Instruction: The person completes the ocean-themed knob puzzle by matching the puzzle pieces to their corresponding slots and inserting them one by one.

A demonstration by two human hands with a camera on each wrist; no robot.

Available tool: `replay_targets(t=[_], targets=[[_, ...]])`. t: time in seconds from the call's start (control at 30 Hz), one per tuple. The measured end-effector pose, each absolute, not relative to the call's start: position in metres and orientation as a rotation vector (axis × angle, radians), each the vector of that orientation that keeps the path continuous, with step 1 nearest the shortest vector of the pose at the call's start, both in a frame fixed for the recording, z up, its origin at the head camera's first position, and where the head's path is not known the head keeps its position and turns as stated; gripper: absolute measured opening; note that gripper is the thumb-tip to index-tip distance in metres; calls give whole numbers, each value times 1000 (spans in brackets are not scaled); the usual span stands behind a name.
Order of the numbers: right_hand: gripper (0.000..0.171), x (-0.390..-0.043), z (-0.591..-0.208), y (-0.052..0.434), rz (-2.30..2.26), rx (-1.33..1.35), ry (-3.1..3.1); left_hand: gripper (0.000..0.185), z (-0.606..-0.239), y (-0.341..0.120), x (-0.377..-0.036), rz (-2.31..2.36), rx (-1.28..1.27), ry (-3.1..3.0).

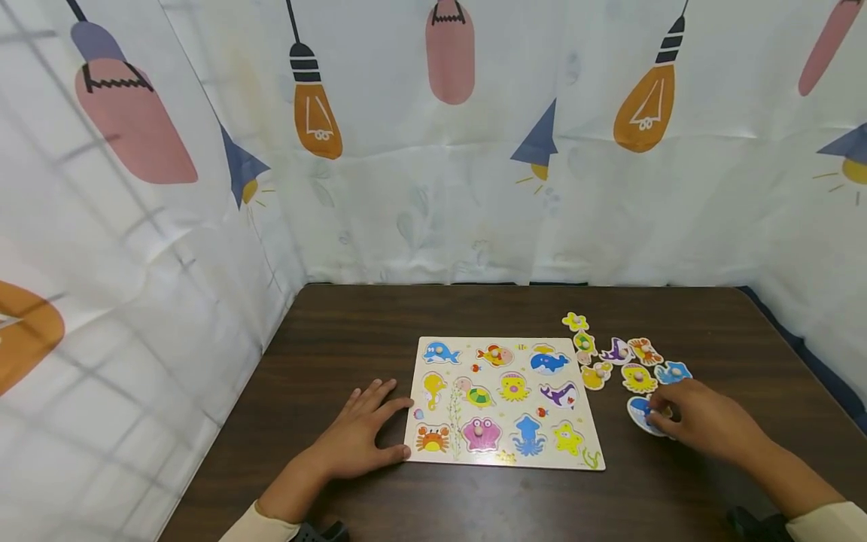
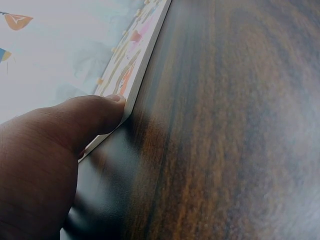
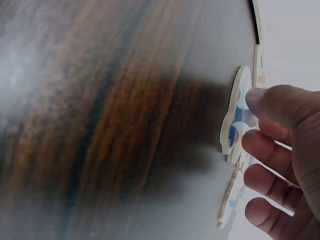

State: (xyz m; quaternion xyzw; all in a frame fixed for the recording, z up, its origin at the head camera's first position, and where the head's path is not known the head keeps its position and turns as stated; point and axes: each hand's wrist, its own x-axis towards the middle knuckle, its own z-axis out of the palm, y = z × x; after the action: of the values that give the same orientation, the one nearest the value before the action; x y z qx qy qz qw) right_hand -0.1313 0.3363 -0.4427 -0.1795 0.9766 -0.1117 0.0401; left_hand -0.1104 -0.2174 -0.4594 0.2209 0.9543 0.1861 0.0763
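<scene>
On dark wood table [image 1: 352,324]: puzzle board [image 1: 503,452]; bulb-print curtain [image 1: 420,188] behind.

R hand [image 3: 285,165] at frame's right edge, fingers curled, thumb tip and a fingertip on the peg of a flat wooden puzzle piece [image 3: 236,115] w/ blue print. Piece lies on dark wood-grain table [image 3: 110,120]. More pale pieces [image 3: 227,207] just beside it, blurred.
</scene>
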Motion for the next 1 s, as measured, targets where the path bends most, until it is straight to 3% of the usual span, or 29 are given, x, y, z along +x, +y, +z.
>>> replay_targets(t=[1.0], targets=[[16,-134,-437,323,-351,-599,3103,74,-463,-219,-114,532,679,2869]])
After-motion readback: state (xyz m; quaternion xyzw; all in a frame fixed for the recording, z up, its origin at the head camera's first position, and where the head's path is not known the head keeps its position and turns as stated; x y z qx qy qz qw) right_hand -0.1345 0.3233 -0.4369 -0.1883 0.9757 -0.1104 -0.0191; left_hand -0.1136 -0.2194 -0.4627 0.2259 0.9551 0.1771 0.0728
